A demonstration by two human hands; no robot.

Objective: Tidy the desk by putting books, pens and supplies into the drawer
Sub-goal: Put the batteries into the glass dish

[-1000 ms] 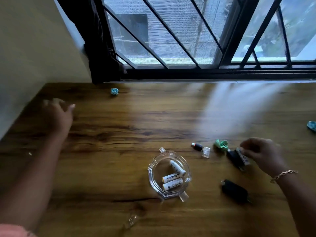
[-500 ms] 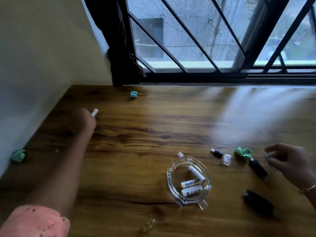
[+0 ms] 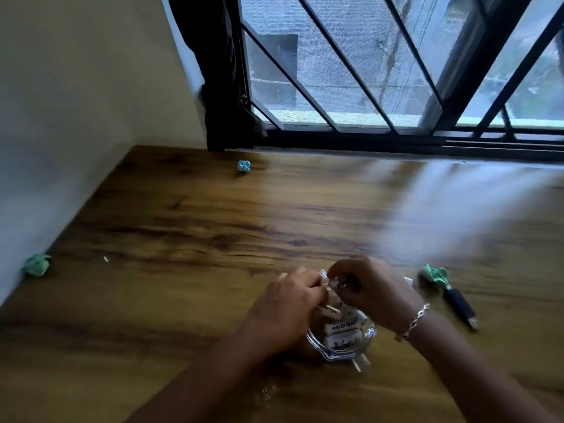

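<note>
left hand (image 3: 287,306) pinches a white tube (image 3: 329,311) over the glass dish (image 3: 335,357), right hand (image 3: 369,288) pinches a small item (image 3: 335,283). gathering supplies imo; next: drop em in.

Left hand (image 3: 287,303), right hand (image 3: 370,288) close together, fingers curled, fingertips meeting.
</note>
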